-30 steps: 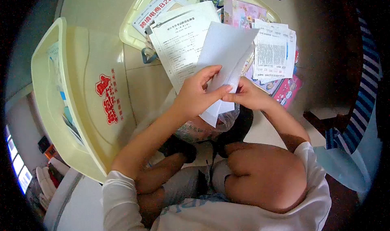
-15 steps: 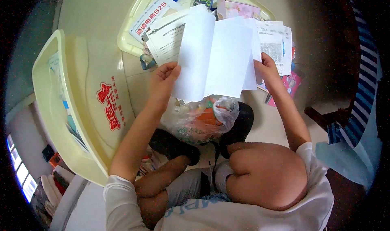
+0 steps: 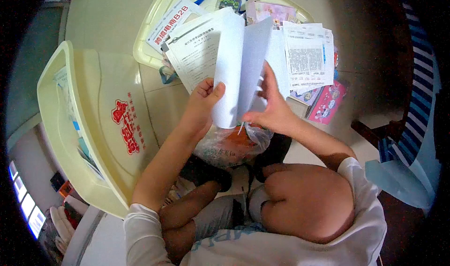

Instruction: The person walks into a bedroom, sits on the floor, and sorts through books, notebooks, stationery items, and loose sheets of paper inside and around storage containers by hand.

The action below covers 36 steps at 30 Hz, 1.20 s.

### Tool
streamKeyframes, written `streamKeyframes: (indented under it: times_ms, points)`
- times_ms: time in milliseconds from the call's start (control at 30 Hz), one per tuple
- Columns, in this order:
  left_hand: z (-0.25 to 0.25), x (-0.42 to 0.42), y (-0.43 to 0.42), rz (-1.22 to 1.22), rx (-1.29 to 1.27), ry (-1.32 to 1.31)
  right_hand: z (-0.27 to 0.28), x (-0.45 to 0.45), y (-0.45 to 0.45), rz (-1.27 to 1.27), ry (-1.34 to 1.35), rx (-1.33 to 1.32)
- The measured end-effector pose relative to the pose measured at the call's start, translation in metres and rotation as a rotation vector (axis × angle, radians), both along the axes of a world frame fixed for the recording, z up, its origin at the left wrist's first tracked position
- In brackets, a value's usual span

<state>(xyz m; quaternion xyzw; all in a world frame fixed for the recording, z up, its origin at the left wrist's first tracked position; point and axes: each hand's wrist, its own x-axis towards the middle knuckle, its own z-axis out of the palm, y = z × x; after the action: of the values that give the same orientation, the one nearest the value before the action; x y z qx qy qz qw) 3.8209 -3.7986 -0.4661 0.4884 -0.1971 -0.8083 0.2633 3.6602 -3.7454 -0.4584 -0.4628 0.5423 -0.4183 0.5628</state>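
My left hand (image 3: 205, 104) grips a folded stack of white paper sheets (image 3: 228, 78) by its left side, thumb in front. The sheets bend along the middle, and their near faces look blank. At the right side of the stack is my right hand (image 3: 271, 102), with its thumb at the lower edge and its fingers curled against the right-hand sheet; part of its grip is hidden. Behind the stack to the left lies a printed paper (image 3: 197, 50). Below the sheets, a clear plastic bag (image 3: 229, 146) with orange contents sits between my feet.
A pale yellow lid (image 3: 143, 46) on the floor bears a B2B booklet (image 3: 172, 25), a pink book (image 3: 269, 12) and printed sheets (image 3: 309, 55). Near them is a pink notebook (image 3: 328, 102). A yellow bin (image 3: 112, 172) with red lettering stands left; striped cloth (image 3: 417, 88) hangs right.
My right hand has moved left and inward from the outer edge of the sheets. The sheets are folded narrower and tipped more upright, uncovering more of the printed papers behind.
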Motion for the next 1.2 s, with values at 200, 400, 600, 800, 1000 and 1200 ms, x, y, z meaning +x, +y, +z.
streamKeyframes:
  times_ms: [200, 400, 600, 800, 1000, 1200]
  points:
    - [-0.008, 0.023, -0.010, 0.124, -0.100, -0.299, -0.026, -0.018, 0.004, -0.370, -0.271, 0.262]
    - [-0.012, 0.075, -0.046, -0.069, -0.312, -0.597, -0.041, -0.057, 0.006, -0.402, -0.176, 0.510]
    - [0.014, 0.039, -0.031, -0.004, -0.551, -0.629, -0.025, -0.046, -0.003, -0.382, -0.195, 0.438]
    - [0.028, 0.015, -0.013, -0.457, -1.008, -0.851, -0.028, -0.020, -0.016, -0.198, -0.028, 0.155]
    - [0.026, -0.006, -0.004, -0.350, -0.900, -0.828, -0.020, 0.010, -0.020, 0.067, -0.102, 0.039]
    - [0.023, 0.021, -0.022, -0.351, -0.749, -0.947, -0.040, -0.010, -0.012, -0.080, 0.107, -0.052]
